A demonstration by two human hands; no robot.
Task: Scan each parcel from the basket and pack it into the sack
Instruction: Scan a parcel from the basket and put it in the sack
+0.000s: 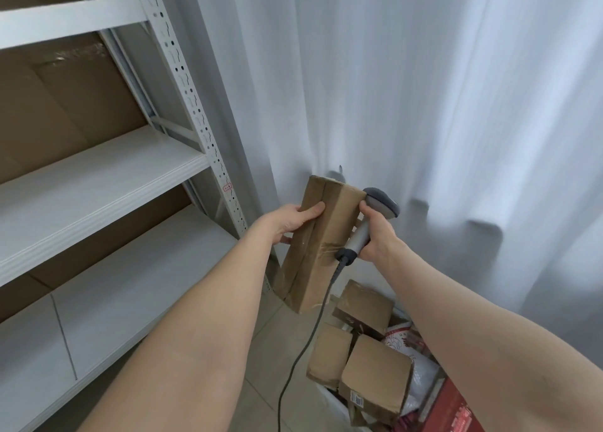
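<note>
Long brown cardboard parcel [321, 239] is held nearly upright, top leaning right, gripped on its left side by the left hand [290, 222]. The right hand [380, 237] clasps a grey corded handheld scanner [360, 235] just right of the parcel, its head at the upper right edge.

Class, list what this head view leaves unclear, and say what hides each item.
Head view:
1. The box side facing the scanner: turned away from the camera.
2. Most of the left hand: behind the box.
3. The label on the parcels: too small to read.
4. What holds the parcels: covered by them, cut by the bottom edge.
</note>
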